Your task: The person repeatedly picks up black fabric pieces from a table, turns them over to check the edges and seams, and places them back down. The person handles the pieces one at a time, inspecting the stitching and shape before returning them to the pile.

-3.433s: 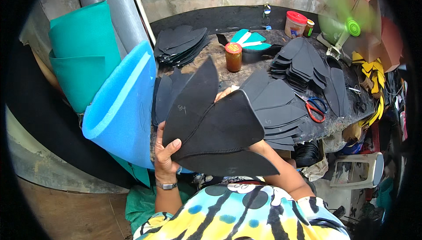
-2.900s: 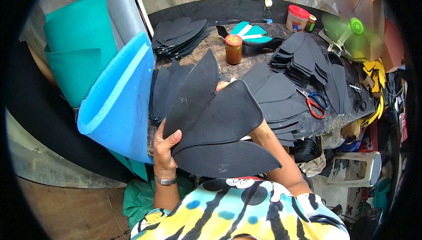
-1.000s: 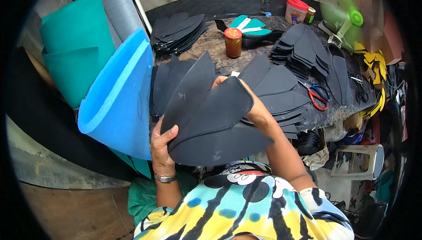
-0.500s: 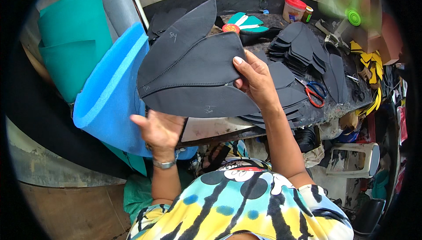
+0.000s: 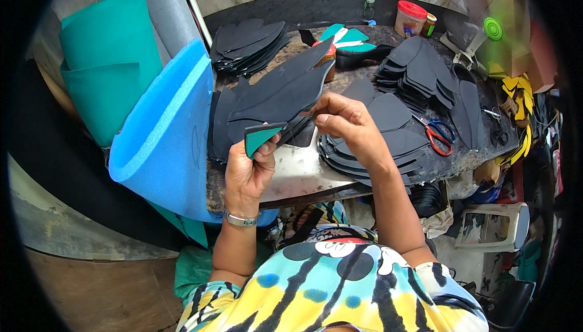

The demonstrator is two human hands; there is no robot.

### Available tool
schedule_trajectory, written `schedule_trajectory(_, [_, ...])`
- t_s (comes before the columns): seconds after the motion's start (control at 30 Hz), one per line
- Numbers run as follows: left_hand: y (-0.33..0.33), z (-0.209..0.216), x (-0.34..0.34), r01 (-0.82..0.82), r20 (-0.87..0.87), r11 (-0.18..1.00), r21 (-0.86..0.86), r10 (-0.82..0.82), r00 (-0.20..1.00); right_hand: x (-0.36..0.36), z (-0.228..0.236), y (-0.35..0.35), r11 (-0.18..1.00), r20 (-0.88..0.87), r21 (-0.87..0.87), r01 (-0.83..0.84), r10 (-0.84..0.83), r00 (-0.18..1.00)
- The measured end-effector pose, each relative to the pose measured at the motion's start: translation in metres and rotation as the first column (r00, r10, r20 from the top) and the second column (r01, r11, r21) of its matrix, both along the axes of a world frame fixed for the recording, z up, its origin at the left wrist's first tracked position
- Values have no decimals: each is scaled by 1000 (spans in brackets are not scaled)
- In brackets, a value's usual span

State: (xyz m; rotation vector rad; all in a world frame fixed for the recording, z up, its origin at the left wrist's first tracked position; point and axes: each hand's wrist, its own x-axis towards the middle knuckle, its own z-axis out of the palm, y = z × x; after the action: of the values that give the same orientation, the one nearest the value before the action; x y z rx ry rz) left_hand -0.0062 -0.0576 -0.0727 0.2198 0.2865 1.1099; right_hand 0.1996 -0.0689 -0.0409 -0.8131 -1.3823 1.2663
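I have lowered the stitched black foam panel with pointed lobes (image 5: 276, 92) from in front of me to the worn dark workbench (image 5: 303, 171), folding its near corner to show teal backing. My left hand (image 5: 249, 171) pinches that corner; my right hand (image 5: 346, 122) pinches its right edge. Bare bench lies between my wrists, black cut-piece stacks (image 5: 388, 134) crowding the right.

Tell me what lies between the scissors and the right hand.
Head view: a fanned stack of black cut pieces covers the bench between the red-handled scissors and the right hand.
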Motion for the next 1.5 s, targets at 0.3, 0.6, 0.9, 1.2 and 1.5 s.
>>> schedule_trajectory(0.3, [-1,7,-1,-40,-122,999,-21,37,992,-11,3,-9,990,-7,-52,-133,133,991])
schedule_trajectory(0.6, [0,3,-4,53,-48,998,-33,-54,997,-20,-3,-6,821,-480,-329,-466,280,832])
schedule_trajectory(0.9, [6,1,-13,55,-34,996,-68,-57,998,-30,-6,-11,933,325,357,39,-164,931])
schedule_trajectory(1.2, [3,1,-13,47,33,998,-49,-45,998,-25,4,-11,978,-28,-89,-188,186,982])
schedule_trajectory(1.5, [5,-9,-21,205,214,970,132,-229,949,-35,-7,-10,984,-7,-67,-166,166,986])
